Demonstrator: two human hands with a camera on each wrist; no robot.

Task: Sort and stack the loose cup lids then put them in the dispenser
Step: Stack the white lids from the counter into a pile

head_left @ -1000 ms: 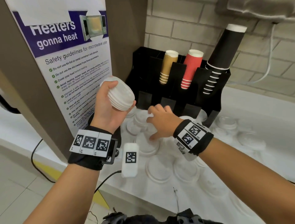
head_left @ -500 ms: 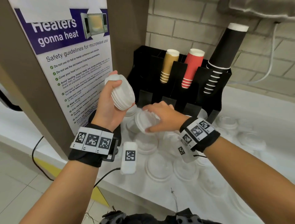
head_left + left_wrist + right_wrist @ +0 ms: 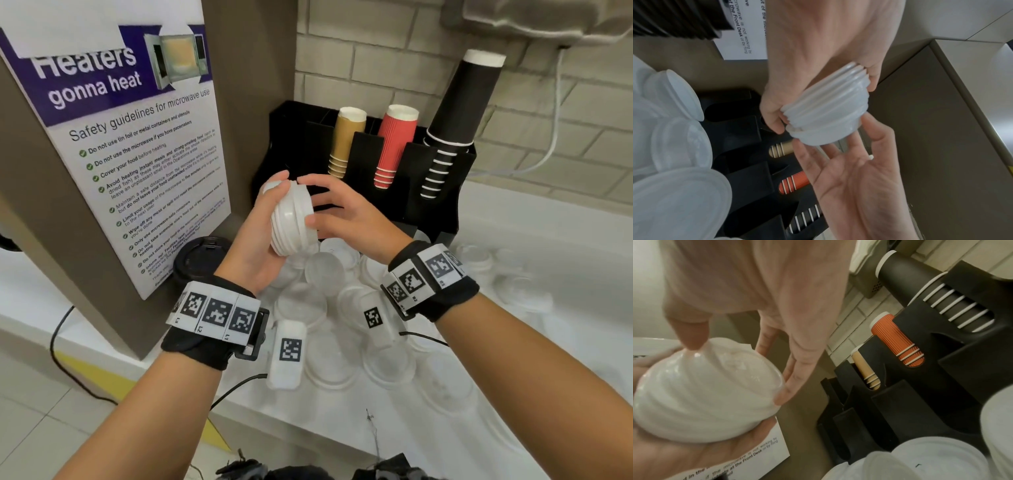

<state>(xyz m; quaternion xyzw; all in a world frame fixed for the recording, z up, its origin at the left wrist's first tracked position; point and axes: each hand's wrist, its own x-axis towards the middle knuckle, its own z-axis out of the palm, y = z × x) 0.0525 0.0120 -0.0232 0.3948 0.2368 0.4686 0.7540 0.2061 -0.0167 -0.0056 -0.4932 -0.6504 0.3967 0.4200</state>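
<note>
Nearest me, at six o'clock, loose lids [image 3: 329, 356] lie scattered on the white counter [image 3: 534, 246], some overlapping. My two wrists, each in a black band with square code tags, cross above them.

Just past the wrists, at the centre of my view, my left hand [image 3: 255, 240] holds the stack [image 3: 291, 219] of white lids, tilted on its side. My fingers curl round its ribbed edges, the thumb over its top end and the palm under it. My right hand [image 3: 346, 214] comes in from three o'clock with fingers spread and nearly straight; its fingertips [image 3: 780, 398] press against the rim of the outermost lid, and the thumb touches the stack's upper edge. It grips nothing.

At nine o'clock, a black lid [image 3: 202, 257] sits on the counter at the foot of a brown panel carrying a microwave safety poster [image 3: 137, 137].

Farther off, from twelve to two o'clock, stands the black dispenser [image 3: 442, 205] against a pale brick wall. Three leaning stacks of cups fill its slots: tan cups [image 3: 344, 144], then red cups [image 3: 394, 147], then tall black cups [image 3: 455, 116]. More lids [image 3: 479, 253] lie at three o'clock, beside the dispenser's base.
</note>
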